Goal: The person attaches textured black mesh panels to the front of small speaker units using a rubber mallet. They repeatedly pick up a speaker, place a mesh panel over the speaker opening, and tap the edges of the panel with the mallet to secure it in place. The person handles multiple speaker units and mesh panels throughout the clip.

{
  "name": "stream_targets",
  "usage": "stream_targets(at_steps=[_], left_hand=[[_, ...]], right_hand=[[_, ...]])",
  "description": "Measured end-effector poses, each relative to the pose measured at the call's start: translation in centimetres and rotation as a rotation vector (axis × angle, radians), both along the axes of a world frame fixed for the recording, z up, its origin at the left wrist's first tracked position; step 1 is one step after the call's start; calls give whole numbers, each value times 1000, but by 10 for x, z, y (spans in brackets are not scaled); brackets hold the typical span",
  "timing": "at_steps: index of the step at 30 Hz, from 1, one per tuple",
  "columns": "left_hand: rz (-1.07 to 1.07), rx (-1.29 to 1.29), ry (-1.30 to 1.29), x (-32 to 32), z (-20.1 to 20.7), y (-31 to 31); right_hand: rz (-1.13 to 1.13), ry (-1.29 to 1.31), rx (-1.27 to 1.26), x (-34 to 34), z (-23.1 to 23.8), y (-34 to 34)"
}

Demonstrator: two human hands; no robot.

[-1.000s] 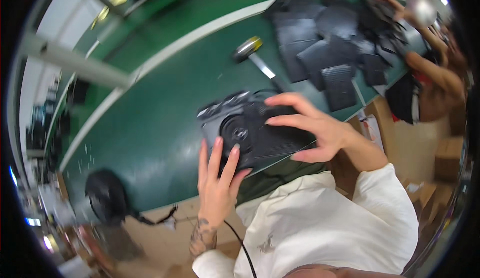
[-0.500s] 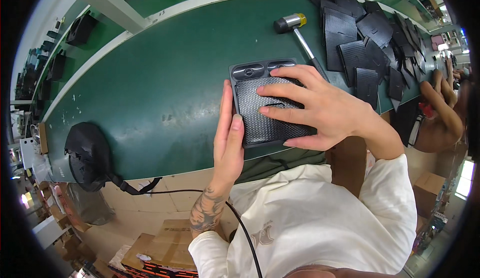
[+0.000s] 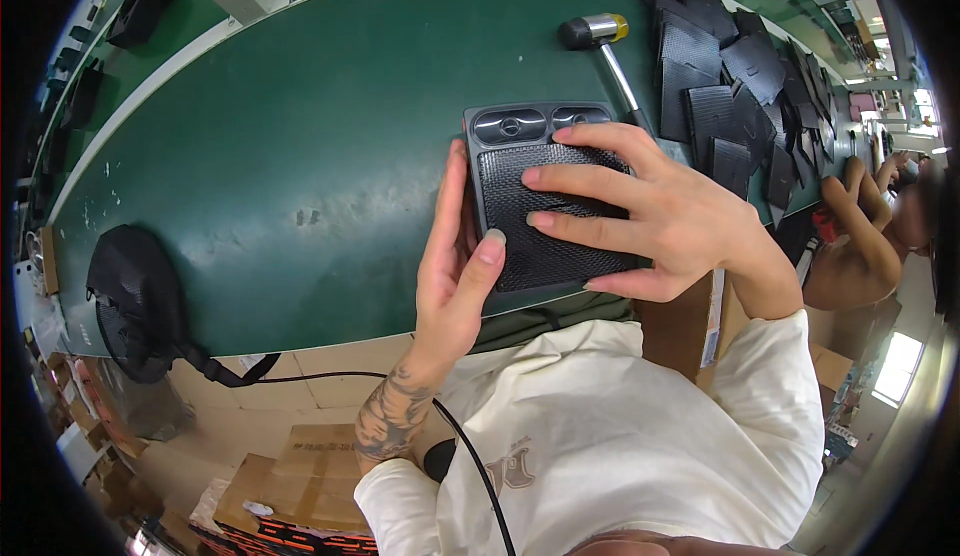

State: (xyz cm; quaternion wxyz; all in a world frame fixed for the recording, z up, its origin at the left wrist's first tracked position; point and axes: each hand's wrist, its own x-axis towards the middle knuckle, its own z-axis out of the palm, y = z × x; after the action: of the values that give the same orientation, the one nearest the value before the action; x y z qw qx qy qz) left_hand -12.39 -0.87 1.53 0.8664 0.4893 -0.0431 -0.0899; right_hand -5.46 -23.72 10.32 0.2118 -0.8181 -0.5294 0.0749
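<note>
A black speaker-like box [image 3: 510,256] stands at the near edge of the table, tilted slightly, with a textured mesh front and two glossy dark ovals along its far end. Against its left side lies my left hand [image 3: 455,256], the fingers along the wall and the thumb over the front edge, gripping it. My right hand [image 3: 660,211] is spread across the right part of the mesh, fingertips resting on the surface. The right edge of the box is hidden under this hand. What lies beneath the box cannot be seen.
On the green table [image 3: 300,146], a mallet [image 3: 615,61] with black and yellow heads lies beyond my right hand. Several black mesh panels [image 3: 710,106] are heaped at the right. A black bag [image 3: 140,301] rests at the left edge. Another person [image 3: 865,236] sits far right.
The view has shifted, so the table items appear displaced. My left thumb has slid slightly over the mesh edge. My right hand keeps its spread pose on the box.
</note>
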Motion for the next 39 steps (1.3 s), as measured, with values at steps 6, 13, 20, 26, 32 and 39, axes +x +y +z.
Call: stream_targets(at_steps=[6, 13, 20, 26, 32, 39], left_hand=[[16, -13, 21, 9, 1, 3], [89, 4, 215, 50, 9, -12], [186, 29, 109, 48, 2, -12], [173, 138, 26, 48, -2, -10], [149, 118, 74, 49, 3, -10], [154, 99, 61, 50, 0, -9]], right_hand=[[13, -7, -21, 3, 5, 2], [42, -16, 2, 3, 3, 3], [105, 16, 66, 9, -6, 2], [69, 49, 59, 4, -7, 3], [50, 56, 40, 2, -3, 4], [-19, -170, -14, -26, -17, 26]])
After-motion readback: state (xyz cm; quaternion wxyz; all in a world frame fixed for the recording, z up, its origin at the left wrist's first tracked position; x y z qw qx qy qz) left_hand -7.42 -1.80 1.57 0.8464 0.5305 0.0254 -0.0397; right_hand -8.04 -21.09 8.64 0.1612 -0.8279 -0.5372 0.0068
